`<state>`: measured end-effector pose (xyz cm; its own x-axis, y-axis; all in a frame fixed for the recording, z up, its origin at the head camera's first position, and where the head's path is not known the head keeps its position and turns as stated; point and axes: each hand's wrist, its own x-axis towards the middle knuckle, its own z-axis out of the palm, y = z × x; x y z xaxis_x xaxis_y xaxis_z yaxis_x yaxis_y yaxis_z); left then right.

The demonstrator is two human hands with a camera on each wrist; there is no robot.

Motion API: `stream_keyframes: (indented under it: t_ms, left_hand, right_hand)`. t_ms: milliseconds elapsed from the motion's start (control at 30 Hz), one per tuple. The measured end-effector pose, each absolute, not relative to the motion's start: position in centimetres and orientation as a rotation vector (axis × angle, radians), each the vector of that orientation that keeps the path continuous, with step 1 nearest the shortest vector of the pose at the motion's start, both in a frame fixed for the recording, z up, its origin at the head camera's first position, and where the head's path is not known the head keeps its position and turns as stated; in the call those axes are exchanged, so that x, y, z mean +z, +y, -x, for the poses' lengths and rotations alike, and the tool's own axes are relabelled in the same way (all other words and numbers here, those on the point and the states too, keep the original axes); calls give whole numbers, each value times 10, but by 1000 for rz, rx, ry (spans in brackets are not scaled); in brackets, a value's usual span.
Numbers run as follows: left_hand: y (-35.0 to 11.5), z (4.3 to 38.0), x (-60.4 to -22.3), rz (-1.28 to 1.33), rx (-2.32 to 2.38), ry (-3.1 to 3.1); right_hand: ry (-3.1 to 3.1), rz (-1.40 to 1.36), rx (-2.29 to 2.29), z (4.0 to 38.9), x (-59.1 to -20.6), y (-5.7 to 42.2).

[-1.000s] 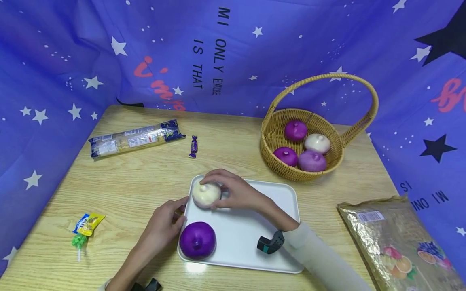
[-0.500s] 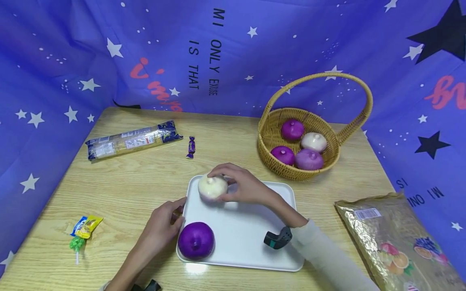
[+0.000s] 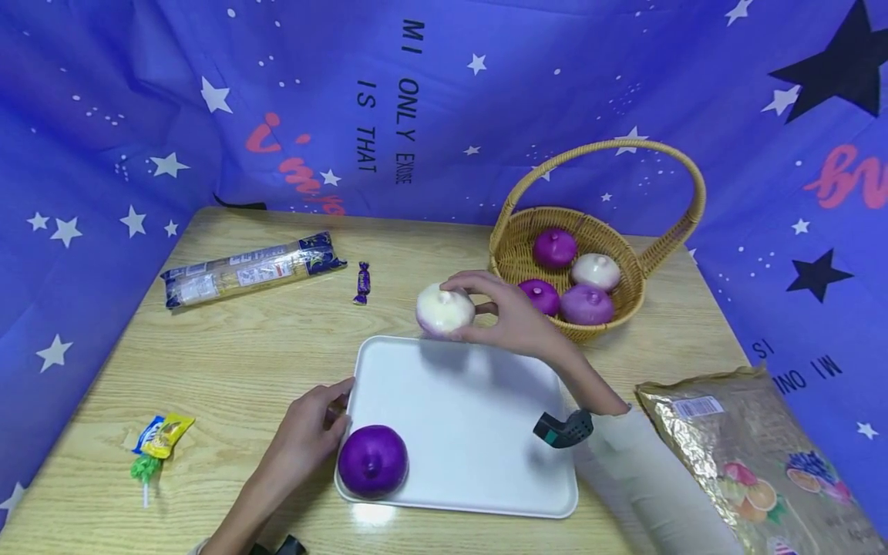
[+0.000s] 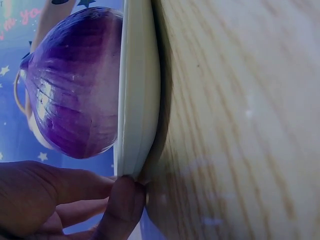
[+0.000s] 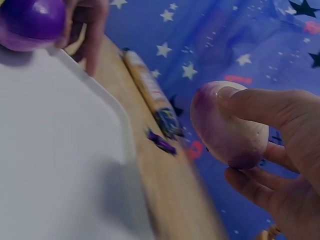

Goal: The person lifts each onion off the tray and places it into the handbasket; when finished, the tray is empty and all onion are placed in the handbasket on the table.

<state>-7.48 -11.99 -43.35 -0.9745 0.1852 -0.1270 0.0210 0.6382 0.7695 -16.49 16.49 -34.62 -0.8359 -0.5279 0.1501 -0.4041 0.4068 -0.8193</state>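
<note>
My right hand [image 3: 509,314] grips a white onion with a purple-tinged base [image 3: 445,310], thumb and fingers round its sides, above the far edge of the white tray [image 3: 472,432]. In the right wrist view the held onion [image 5: 227,125] is lifted well off the tray. At the tray's left side my left hand [image 3: 314,420] pinches the rim between thumb and fingers, as the left wrist view shows at the tray edge [image 4: 136,100]. A dark purple onion [image 3: 373,461] sits in the tray's near left corner, close to the left hand.
A wicker basket [image 3: 506,266] with a tall handle stands at the back right, holding several purple and white onions. A gold bag [image 3: 749,455] lies right. Left are a noodle packet [image 3: 253,270], a purple candy [image 3: 362,284], yellow-blue wrapped sweets [image 3: 163,435] and a green lollipop [image 3: 145,467].
My right hand has lifted the white onion from the tray's far left corner and carried it right and away, toward the basket. The left hand stays on the rim.
</note>
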Motion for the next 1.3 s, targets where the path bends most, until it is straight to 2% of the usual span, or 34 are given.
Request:
stream_keyframes:
  t_ms: [267,600,833,1300]
  left_hand:
    - [-120,78,-431,-191,1242,2676]
    - [-123,75,-429,-194,1249,2682]
    - [-121,74,-430,-171,1276,2642]
    - [-120,71,-431,-191,1269,2645]
  right_hand:
    - [2597,772,-1454,177,-335,204]
    - [2683,515,-1408,199,-335,247]
    - [2823,390,-1254,230,-364,275]
    - [2950,380,-1059,260,-382,272]
